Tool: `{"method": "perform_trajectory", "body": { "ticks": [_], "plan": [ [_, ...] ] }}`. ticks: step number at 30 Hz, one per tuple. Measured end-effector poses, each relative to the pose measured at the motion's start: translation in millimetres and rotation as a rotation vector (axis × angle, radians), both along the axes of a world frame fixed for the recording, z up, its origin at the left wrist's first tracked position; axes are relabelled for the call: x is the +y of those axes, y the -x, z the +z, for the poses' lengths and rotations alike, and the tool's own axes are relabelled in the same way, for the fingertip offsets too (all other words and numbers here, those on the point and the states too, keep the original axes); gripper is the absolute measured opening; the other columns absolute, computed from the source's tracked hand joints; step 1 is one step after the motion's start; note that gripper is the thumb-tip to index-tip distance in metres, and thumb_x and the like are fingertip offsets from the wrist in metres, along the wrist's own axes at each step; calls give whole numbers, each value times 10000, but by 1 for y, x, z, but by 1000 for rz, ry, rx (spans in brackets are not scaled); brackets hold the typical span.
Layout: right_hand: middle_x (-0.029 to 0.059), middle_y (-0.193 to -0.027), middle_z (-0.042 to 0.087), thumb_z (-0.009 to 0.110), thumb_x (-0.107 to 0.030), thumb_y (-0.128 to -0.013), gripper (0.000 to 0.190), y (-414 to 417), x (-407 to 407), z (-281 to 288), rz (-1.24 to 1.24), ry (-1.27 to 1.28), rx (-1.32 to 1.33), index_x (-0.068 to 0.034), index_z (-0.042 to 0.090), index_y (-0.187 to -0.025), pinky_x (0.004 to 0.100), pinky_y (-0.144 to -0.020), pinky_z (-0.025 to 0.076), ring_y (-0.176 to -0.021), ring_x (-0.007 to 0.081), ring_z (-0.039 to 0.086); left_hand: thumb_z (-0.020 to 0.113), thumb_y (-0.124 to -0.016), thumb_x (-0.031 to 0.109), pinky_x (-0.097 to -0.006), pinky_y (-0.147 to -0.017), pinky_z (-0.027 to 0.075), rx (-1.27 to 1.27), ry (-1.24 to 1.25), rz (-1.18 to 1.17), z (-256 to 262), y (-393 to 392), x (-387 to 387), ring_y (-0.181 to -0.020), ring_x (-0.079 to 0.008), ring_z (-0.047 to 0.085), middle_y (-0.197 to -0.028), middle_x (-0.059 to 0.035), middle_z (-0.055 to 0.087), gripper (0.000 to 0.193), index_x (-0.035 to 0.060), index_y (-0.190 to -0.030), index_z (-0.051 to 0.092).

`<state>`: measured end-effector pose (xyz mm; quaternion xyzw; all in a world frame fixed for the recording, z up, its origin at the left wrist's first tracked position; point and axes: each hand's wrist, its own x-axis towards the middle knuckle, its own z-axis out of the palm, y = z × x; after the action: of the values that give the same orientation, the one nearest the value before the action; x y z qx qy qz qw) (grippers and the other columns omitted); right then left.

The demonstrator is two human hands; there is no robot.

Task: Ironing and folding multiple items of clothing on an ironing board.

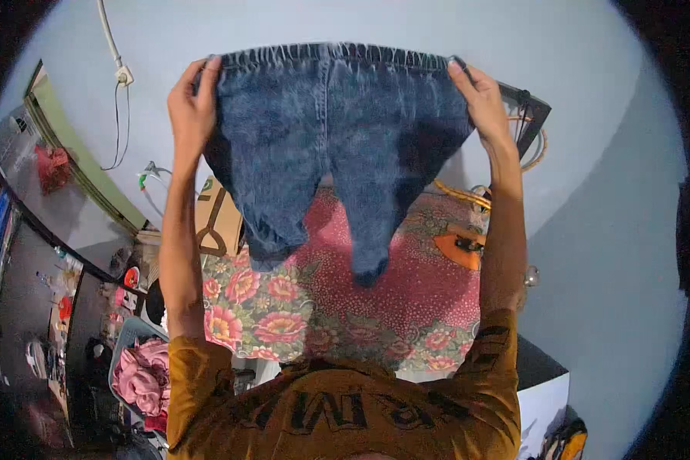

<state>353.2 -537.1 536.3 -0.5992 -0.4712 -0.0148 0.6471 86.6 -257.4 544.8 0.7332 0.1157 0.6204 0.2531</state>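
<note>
A pair of blue denim trousers with an elastic waistband hangs stretched between my two hands, waistband up and legs down. At the left end of the waistband, my left hand pinches the cloth. My right hand grips the opposite end with the thumb on the near side. Below the trousers lies a red floral cloth over a flat surface. An orange clothes iron rests on that cloth at the right, near my right forearm.
A cardboard box stands behind my left forearm. At the lower left, a grey basket holds pink clothes. A socket with a cable hangs against the wall. A dark-topped white cabinet is at the lower right.
</note>
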Motion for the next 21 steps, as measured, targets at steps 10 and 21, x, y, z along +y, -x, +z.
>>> {"method": "perform_trajectory", "body": {
  "ticks": [10, 21],
  "plan": [
    [133, -764, 690, 666, -489, -833, 515, 14, 50, -4, -307, 131, -242, 10, 700, -955, 328, -678, 488, -709, 184, 641, 548, -958, 385, -245, -525, 385, 415, 143, -373, -15, -25, -2, -602, -75, 455, -684, 2, 520, 385, 11, -1046, 574],
    [176, -754, 686, 681, -445, -800, 465, 82, 48, 34, -541, 125, -616, 10, 706, -893, 374, -675, 515, -757, 305, 689, 809, -618, 466, -521, -1078, 237, 306, -596, -139, -78, -42, -139, -1335, -392, 262, -1399, -256, 305, 899, 76, -1332, 426]
  ]
}}
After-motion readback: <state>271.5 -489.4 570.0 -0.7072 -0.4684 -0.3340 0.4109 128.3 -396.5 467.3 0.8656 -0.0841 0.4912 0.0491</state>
